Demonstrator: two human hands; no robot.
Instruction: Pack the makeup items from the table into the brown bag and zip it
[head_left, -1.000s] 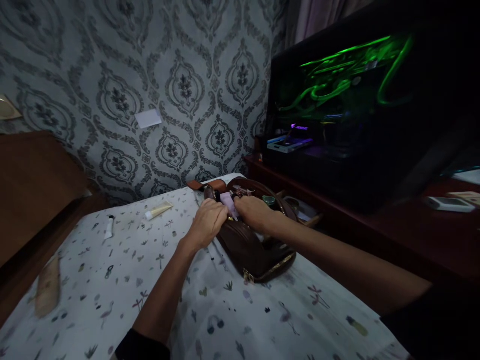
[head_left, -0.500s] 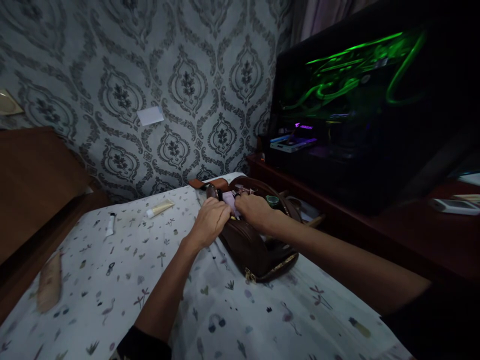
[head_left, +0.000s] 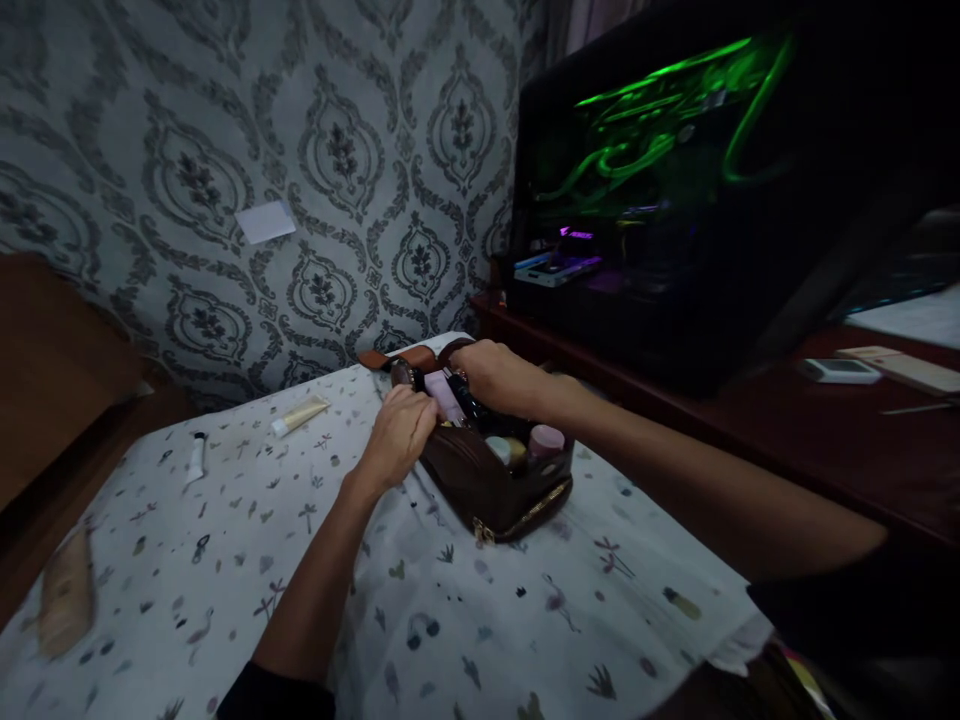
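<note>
A brown toiletry bag (head_left: 472, 478) lies unzipped on the cloth-covered table. My left hand (head_left: 401, 430) is closed on its near left rim. Over the far side of the bag is my right hand (head_left: 499, 375), its fingers curled; whatever they grip is hidden. Inside the bag I see a lilac box (head_left: 444, 396), a pink-lidded jar (head_left: 546, 440), a pale-lidded jar (head_left: 499, 450) and dark items between them. A round dark item (head_left: 406, 374) stands at the left end. My right forearm covers part of the far flap.
On the patterned tablecloth (head_left: 247, 560) lie a cream tube (head_left: 300, 415), a small white tube (head_left: 196, 457) and a beige bottle (head_left: 67, 595). Behind the bag is a brown strap (head_left: 409, 357). A dark computer case (head_left: 637, 200) stands on the red-brown desk (head_left: 757, 420) to the right.
My right hand has moved from the middle of the bag to its far side, uncovering the jars at the near right end. My left hand stays on the rim. The view has shifted right.
</note>
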